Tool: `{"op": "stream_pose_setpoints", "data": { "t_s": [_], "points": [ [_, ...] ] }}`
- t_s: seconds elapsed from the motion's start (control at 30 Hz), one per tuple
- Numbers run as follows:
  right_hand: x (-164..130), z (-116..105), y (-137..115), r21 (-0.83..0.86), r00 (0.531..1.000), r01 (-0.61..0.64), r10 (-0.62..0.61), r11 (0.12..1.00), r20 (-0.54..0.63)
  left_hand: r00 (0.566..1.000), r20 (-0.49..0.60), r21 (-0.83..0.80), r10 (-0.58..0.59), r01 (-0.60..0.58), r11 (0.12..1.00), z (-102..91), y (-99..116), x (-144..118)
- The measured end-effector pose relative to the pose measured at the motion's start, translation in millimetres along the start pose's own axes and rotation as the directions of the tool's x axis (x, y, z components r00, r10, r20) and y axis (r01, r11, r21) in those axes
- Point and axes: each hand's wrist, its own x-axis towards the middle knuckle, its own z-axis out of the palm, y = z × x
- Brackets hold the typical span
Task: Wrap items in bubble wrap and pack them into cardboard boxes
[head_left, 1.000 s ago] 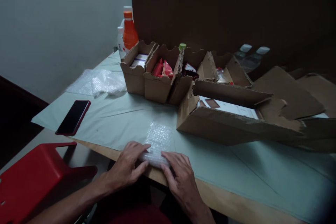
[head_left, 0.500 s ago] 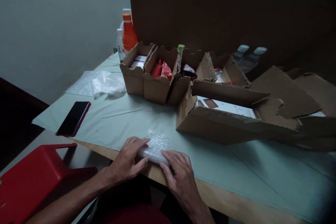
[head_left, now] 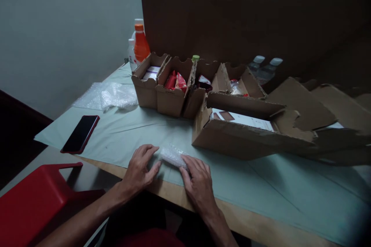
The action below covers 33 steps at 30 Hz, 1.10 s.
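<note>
A small bundle of clear bubble wrap (head_left: 171,156) lies rolled up on the pale green table cover (head_left: 139,131) near the table's front edge. My left hand (head_left: 140,168) presses flat on its left end with the fingers spread. My right hand (head_left: 197,181) rests on its right end, fingertips on the wrap. Both hands touch the roll from my side. What is inside the wrap is hidden.
Behind stand a row of open cardboard boxes (head_left: 174,88) with packets, a larger torn box (head_left: 240,131), loose cardboard flaps (head_left: 301,100) and bottles (head_left: 141,44). A loose bubble wrap sheet (head_left: 107,94) and a dark phone (head_left: 80,134) lie left. A red stool (head_left: 31,197) stands below.
The flat sheet of bubble wrap has been rolled away from me into a tight bundle, and both hands have moved forward with it. The view has tilted slightly up.
</note>
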Motion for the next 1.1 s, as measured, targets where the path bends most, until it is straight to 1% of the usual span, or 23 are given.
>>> {"op": "stream_pose_setpoints", "data": {
  "t_s": [0.1, 0.17, 0.23, 0.3, 0.37, 0.47, 0.53, 0.6, 0.67, 0.73, 0.77, 0.8, 0.83, 0.87, 0.9, 0.97, 1.0, 1.03, 1.1],
  "points": [
    [1, -4, -1, 0.059, 1.000, -0.014, 0.013, 0.998, 0.017, 0.993, 0.034, 0.025, 0.111, -0.111, 0.993, -6.1, 7, -4],
    [1, -7, -5, 0.081, 0.999, -0.021, 0.017, 0.997, 0.047, 0.972, 0.086, 0.063, 0.217, -0.223, 0.973, -2.0, 12, -4],
    [2, -10, -8, 0.090, 0.997, -0.039, 0.032, 0.995, 0.077, 0.945, 0.132, 0.097, 0.300, -0.314, 0.945, 7.3, 15, -2],
    [1, -12, -10, 0.104, 0.994, -0.066, 0.056, 0.992, 0.099, 0.933, 0.149, 0.121, 0.328, -0.347, 0.930, 17.7, 15, 1],
    [-2, -14, -9, 0.144, 0.991, -0.098, 0.084, 0.985, 0.103, 0.938, 0.143, 0.118, 0.315, -0.332, 0.936, 24.3, 13, 5],
    [-9, -17, -1, 0.249, 0.985, -0.172, 0.162, 0.953, 0.062, 0.968, 0.115, 0.018, 0.224, -0.227, 0.974, 23.0, 13, 9],
    [-13, -19, 4, 0.361, 0.976, -0.217, 0.210, 0.907, 0.058, 0.989, 0.102, -0.099, 0.109, -0.099, 0.990, 17.4, 17, 11],
    [-14, -20, 5, 0.481, 0.968, -0.249, 0.234, 0.840, 0.093, 0.993, 0.115, -0.222, -0.019, 0.044, 0.974, 11.9, 24, 10],
    [-12, -20, 2, 0.564, 0.958, -0.283, 0.262, 0.776, 0.120, 0.974, 0.177, -0.336, -0.138, 0.192, 0.922, 8.8, 34, 9],
    [-7, -22, -5, 0.611, 0.939, -0.331, 0.316, 0.719, 0.136, 0.935, 0.287, -0.448, -0.207, 0.322, 0.834, 8.2, 42, 7],
    [-5, -23, -8, 0.626, 0.929, -0.355, 0.339, 0.694, 0.150, 0.914, 0.345, -0.493, -0.212, 0.369, 0.788, 8.4, 45, 7],
    [-2, -25, -11, 0.632, 0.920, -0.377, 0.354, 0.677, 0.169, 0.901, 0.386, -0.528, -0.198, 0.392, 0.753, 8.6, 47, 6],
    [-1, -27, -12, 0.625, 0.915, -0.391, 0.357, 0.676, 0.186, 0.899, 0.400, -0.553, -0.175, 0.390, 0.736, 8.8, 47, 6],
    [0, -29, -12, 0.600, 0.917, -0.392, 0.346, 0.697, 0.198, 0.908, 0.389, -0.564, -0.157, 0.369, 0.739, 8.7, 46, 6],
    [0, -31, -12, 0.558, 0.925, -0.377, 0.325, 0.740, 0.194, 0.922, 0.358, -0.560, -0.148, 0.339, 0.756, 8.6, 44, 6],
    [-1, -33, -10, 0.425, 0.952, -0.306, 0.268, 0.852, 0.148, 0.941, 0.302, -0.518, -0.154, 0.297, 0.802, 8.4, 41, 7],
    [-2, -34, -10, 0.352, 0.965, -0.262, 0.234, 0.899, 0.123, 0.940, 0.298, -0.493, -0.166, 0.300, 0.817, 8.9, 41, 7],
    [-3, -35, -11, 0.285, 0.974, -0.222, 0.201, 0.932, 0.100, 0.929, 0.320, -0.470, -0.187, 0.327, 0.820, 9.9, 41, 7],
    [-3, -35, -15, 0.207, 0.984, -0.170, 0.155, 0.963, 0.088, 0.883, 0.398, -0.446, -0.248, 0.422, 0.789, 13.6, 44, 7]
  ]
}}
